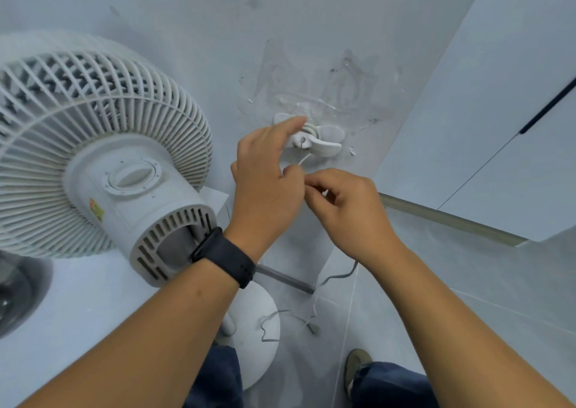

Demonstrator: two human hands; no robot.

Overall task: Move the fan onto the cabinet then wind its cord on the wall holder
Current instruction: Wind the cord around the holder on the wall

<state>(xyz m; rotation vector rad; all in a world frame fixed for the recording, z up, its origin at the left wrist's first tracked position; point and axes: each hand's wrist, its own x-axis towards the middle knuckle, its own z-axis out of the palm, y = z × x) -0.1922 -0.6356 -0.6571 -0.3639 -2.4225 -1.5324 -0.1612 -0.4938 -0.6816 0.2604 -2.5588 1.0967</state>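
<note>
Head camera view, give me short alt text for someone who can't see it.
Two bare hands work a thin white cord at a white winged cord holder on a grey wall: the left hand touches the holder, and the right hand pinches just below. A white fan stands at left, and loose cord trails to the floor.

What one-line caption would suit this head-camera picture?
Both hands, left and right, pinch a thin cord at the wall holder beside a white fan.

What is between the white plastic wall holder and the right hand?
In the head view, a short stretch of thin white cord runs from the white plastic wall holder down toward the right hand.
</note>
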